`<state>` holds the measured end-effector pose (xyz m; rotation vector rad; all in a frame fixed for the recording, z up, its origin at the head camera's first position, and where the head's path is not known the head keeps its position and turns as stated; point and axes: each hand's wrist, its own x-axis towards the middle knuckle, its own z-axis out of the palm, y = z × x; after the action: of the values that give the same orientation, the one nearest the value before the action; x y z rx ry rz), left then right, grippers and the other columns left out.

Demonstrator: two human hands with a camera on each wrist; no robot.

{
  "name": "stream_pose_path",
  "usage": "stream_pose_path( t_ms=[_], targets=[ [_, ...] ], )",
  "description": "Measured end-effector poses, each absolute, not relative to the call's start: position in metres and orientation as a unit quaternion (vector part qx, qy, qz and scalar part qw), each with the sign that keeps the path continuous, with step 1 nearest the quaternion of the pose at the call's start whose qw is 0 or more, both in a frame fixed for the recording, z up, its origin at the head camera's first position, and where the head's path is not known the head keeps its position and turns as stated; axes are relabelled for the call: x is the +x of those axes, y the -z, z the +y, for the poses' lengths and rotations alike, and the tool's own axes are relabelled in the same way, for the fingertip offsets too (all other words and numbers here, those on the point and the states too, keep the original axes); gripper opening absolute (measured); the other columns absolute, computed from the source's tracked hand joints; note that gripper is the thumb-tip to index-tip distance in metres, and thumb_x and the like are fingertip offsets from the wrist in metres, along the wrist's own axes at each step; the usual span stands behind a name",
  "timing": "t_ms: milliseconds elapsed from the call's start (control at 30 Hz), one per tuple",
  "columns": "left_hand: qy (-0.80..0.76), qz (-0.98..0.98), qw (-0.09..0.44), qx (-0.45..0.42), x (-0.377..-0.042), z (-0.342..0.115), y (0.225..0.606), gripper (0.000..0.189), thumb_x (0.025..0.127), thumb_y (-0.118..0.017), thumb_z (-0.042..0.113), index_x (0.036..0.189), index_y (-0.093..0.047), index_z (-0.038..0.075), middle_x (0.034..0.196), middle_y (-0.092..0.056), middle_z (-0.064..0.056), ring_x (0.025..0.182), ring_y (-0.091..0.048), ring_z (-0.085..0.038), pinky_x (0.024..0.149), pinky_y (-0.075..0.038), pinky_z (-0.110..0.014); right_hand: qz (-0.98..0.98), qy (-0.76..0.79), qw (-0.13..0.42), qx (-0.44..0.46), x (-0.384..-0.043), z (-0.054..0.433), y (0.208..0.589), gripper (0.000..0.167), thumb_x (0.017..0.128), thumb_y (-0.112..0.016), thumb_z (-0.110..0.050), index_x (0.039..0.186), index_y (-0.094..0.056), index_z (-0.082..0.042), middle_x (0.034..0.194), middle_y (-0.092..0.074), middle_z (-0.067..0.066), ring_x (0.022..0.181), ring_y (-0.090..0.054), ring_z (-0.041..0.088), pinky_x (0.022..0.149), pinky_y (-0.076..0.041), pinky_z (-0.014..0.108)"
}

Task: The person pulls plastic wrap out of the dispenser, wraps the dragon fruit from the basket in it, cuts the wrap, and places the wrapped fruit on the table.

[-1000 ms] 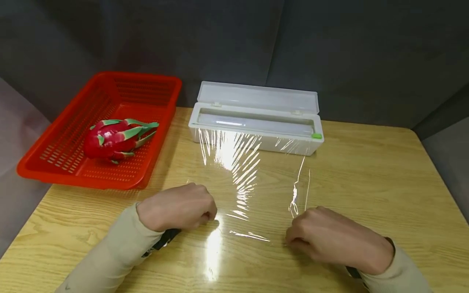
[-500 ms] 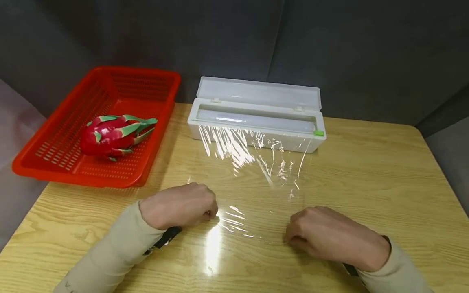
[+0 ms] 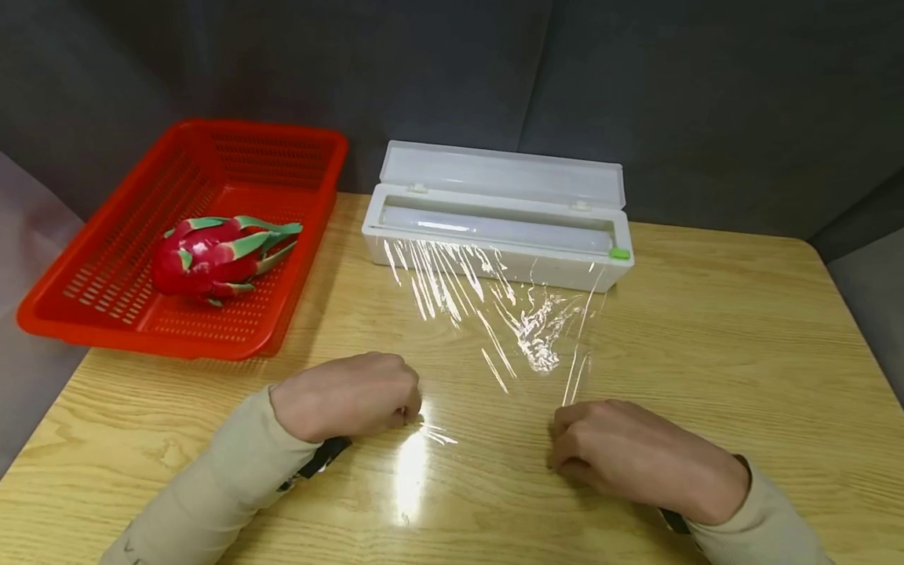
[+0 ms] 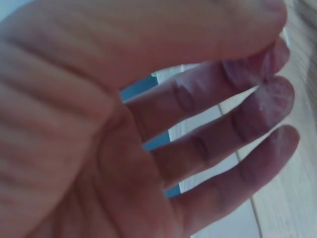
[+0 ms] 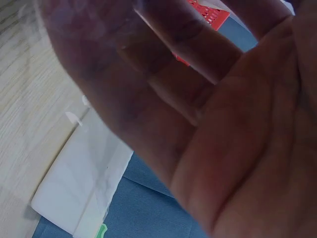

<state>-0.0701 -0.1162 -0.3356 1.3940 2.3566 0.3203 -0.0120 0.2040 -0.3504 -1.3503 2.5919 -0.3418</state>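
Cling film: one clear sheet (image 3: pixel 540 337), drawn from the box near the table's back edge toward its front edge, ending at both hands; crumpled right of centre.
Left hand (image 3: pixel 353 396): thumb and index finger together, pinching the sheet; we see the other fingers slightly apart, film across their tips.
Right hand (image 3: pixel 636 455): fingers curled at the sheet's other near corner, pinching it as we judge; thumb contact hidden from us in the wrist view.
Risk, clinging: we judge the crumpled patch could stick to itself, caused by slack or uneven pull between the hands.
Risk, tearing: a harder tug from one side could split the sheet askew at the box.
Risk, box sliding: nothing we see holds it, so a strong pull could drag it toward the front edge.
Change in creases: against one second ago, we note the bright line between the hands gone, and a crinkled patch showing nearer the box.
Change in hands: we find little; grip and spacing look alike.
Film box: white dispenser (image 3: pixel 494 201), lid raised, roll (image 3: pixel 508 229) inside, green slider (image 3: pixel 619 253) at its right end.
Basket: red plastic, perforated (image 3: pixel 250 345), over the table's (image 3: pixel 706 329) back left corner.
Fruit: one dragon fruit (image 3: pixel 205 263), lying in the basket.
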Motion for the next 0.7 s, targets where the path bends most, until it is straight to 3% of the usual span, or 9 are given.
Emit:
stream_pose_path(
  t_ms=[267,433,567,700],
  targets=[
    [-0.096,0.862,0.221,0.447,-0.0677,-0.1137,0.3376,0.033,0.093,-0.065,0.002,0.067,-0.055,0.018,0.064,-0.042,0.01,0.062,-0.039,-0.004,0.056,-0.035,-0.018,0.875,0.102,0.09,-0.465,-0.0123,0.2033,0.3527,0.04,0.084,-0.083,-0.012,0.062,-0.055,-0.029,0.067,-0.042,-0.018,0.066,-0.039,-0.005,0.059,-0.034,0.013],
    [-0.095,0.871,0.24,0.418,-0.0666,-0.1127,0.3388,0.028,0.095,-0.062,0.0,0.073,-0.055,0.016,0.065,-0.038,0.008,0.062,-0.039,-0.007,0.057,-0.034,-0.02,0.887,0.104,0.142,-0.427,-0.0113,0.1999,0.3515,0.045,0.087,-0.074,-0.002,0.063,-0.044,-0.026,0.066,-0.039,-0.019,0.064,-0.033,-0.003,0.059,-0.033,0.015],
    [-0.094,0.873,0.242,0.414,-0.0662,-0.1127,0.3392,0.031,0.092,-0.06,-0.004,0.072,-0.051,0.017,0.066,-0.036,0.008,0.062,-0.038,-0.007,0.056,-0.031,-0.02,0.895,0.111,0.174,-0.395,-0.0102,0.1983,0.3503,0.045,0.091,-0.071,-0.004,0.064,-0.043,-0.025,0.068,-0.036,-0.017,0.063,-0.028,-0.003,0.055,-0.031,0.015],
    [-0.096,0.867,0.246,0.422,-0.066,-0.1133,0.3397,0.039,0.083,-0.054,-0.013,0.067,-0.041,0.02,0.066,-0.031,0.008,0.062,-0.033,-0.006,0.056,-0.025,-0.02,0.898,0.117,0.181,-0.383,-0.0095,0.1976,0.3511,0.043,0.092,-0.07,-0.003,0.065,-0.045,-0.025,0.068,-0.036,-0.017,0.063,-0.029,-0.003,0.054,-0.031,0.016]
  ],
)
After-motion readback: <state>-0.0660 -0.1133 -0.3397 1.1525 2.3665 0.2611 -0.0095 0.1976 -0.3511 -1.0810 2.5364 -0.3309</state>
